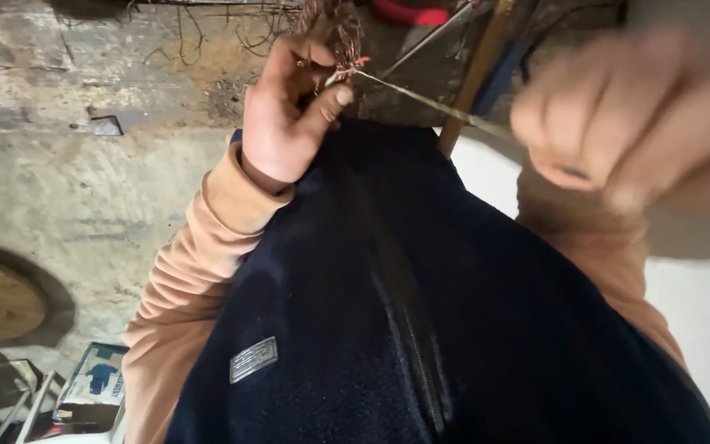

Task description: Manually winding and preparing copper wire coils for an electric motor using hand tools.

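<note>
- Wire strand (421, 99): a thin, pale strand runs taut from the wire bundle (334, 33) at the top of the view, out to the right of the bundle.
- Left hand (289, 115): closed on the bundle's lower end, thumb pressed against the fingers where the strand leaves it.
- Right hand (643, 123): blurred, to the right of the bundle, fingers curled into a closed pinch; the strand leads to it, and it appears to hold the strand's far end.
- Technique, as a judgement: keep the left thumb firm at the exit point so the bundle does not shift; pull along the strand's own line, steadily, to avoid a snap or a kink.
- Surface: a rough, stained concrete floor (84, 189) lies left of and below the bundle; loose wire tangles sit just left of the bundle.
- Surroundings: a wooden stick (474, 78) leans right of the bundle; a round wooden disc (2, 300) and a small box (92, 382) lie well below and left of it.
- Clothing: dark vest (421, 312) over orange sleeves, below the bundle.
</note>
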